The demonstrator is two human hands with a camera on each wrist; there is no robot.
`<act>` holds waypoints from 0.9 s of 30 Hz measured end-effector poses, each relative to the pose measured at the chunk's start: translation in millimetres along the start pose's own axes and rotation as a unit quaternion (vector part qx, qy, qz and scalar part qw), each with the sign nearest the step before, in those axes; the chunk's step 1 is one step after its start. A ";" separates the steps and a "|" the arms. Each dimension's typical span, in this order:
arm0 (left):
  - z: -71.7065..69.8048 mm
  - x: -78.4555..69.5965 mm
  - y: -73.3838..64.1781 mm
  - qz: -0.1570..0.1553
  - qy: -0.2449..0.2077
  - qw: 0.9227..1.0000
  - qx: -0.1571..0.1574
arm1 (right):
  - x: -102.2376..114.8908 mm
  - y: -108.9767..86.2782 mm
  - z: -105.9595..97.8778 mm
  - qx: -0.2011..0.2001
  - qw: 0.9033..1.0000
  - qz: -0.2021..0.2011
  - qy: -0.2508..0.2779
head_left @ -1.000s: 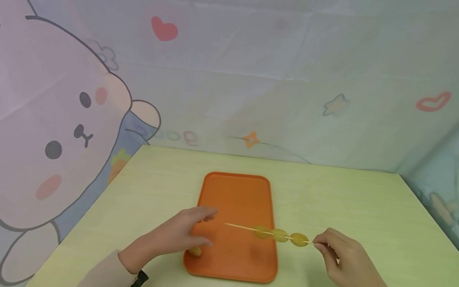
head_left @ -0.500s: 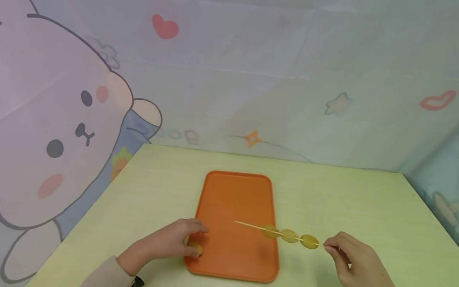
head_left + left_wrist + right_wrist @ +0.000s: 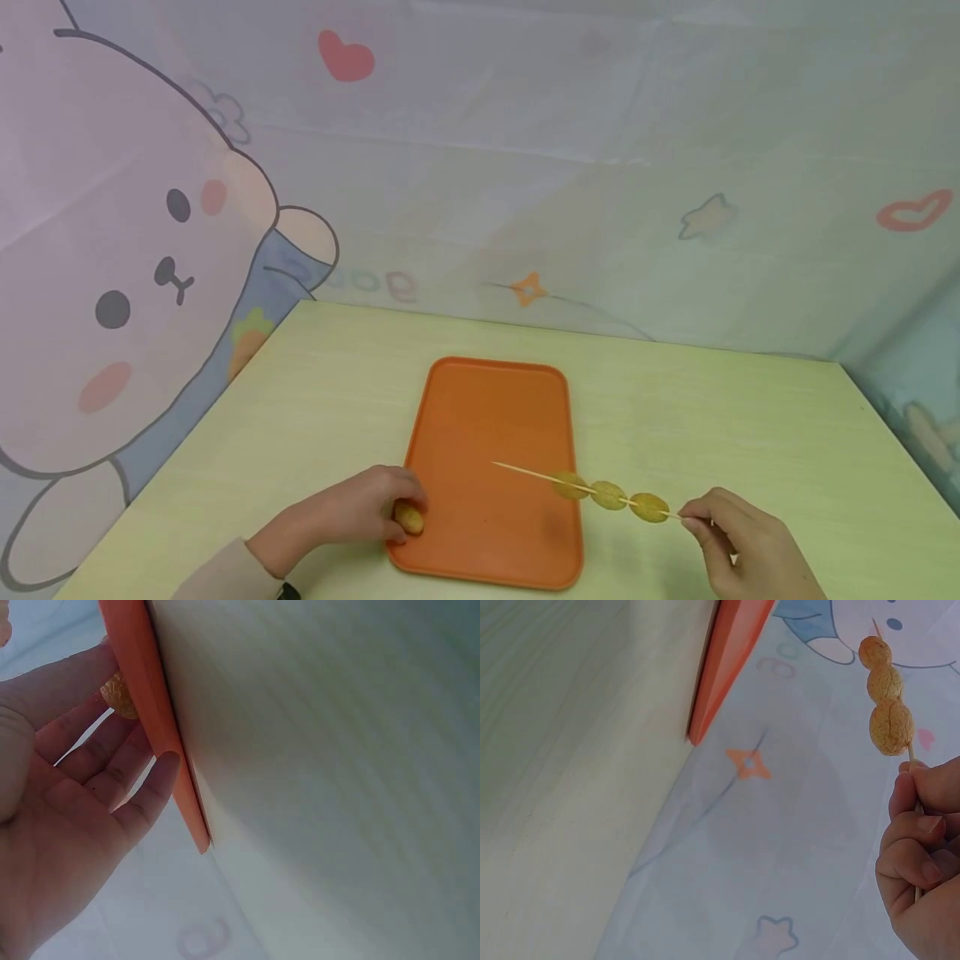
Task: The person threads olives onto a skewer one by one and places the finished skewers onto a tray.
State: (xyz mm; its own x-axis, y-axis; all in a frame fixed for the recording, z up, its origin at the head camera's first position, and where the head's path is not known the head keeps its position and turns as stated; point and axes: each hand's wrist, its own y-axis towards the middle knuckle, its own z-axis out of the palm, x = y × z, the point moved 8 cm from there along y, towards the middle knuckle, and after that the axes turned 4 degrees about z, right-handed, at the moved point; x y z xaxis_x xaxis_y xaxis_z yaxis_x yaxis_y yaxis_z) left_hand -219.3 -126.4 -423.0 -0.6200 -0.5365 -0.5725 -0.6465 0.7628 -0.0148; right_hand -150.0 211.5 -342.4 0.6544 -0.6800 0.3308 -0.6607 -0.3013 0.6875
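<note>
In the head view my left hand (image 3: 360, 507) is at the near left corner of an orange tray (image 3: 487, 450). Its thumb and fingers pinch a golden, wrinkled ball (image 3: 408, 518) that lies on the tray, partly covered by the fingers. The left wrist view shows the ball (image 3: 118, 696) behind the tray's raised rim, among my fingers. My right hand (image 3: 750, 537) grips the blunt end of a thin wooden skewer (image 3: 525, 472). Three similar golden balls (image 3: 885, 684) are threaded on it. The skewer's bare pointed tip reaches left over the tray.
The tray lies on a pale yellow-green table (image 3: 697, 417). Behind the table hangs a cloth backdrop (image 3: 480, 167) printed with a cartoon animal, hearts and stars.
My left hand has lowered towards the tray's near left corner and its fingers have closed round the loose ball. My right hand and the skewer have shifted slightly right.
</note>
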 end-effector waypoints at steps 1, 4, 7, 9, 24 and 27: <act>0.2 -0.3 0.1 0.003 0.003 1.000 -0.002 | -0.1 -0.2 0.1 0.000 1.000 0.000 0.000; 0.7 -0.8 0.4 0.011 0.013 1.000 -0.006 | -0.7 -0.5 0.7 0.002 1.000 0.002 0.000; 1.1 -0.7 0.4 0.016 0.018 1.000 -0.009 | -1.9 -0.9 1.3 0.007 1.000 0.009 0.001; 1.0 -1.0 0.4 0.020 0.019 1.000 -0.010 | -2.5 -0.9 1.5 0.009 1.000 0.012 -0.001; -17.7 -9.5 9.8 0.022 -0.003 0.999 -0.026 | -2.4 5.3 3.4 0.015 1.000 0.002 0.005; -21.5 -14.0 12.7 0.035 -0.008 0.999 -0.030 | -0.8 6.9 3.9 0.016 1.000 0.000 0.006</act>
State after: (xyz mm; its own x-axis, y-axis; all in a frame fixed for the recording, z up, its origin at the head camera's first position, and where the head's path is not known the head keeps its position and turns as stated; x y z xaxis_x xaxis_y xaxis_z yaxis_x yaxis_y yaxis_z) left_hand -228.4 -117.0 -397.6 -0.6584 -0.4759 -0.5831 -0.6267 0.7757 0.0745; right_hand -156.4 207.3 -340.4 0.6588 -0.6723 0.3377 -0.6715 -0.3231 0.6668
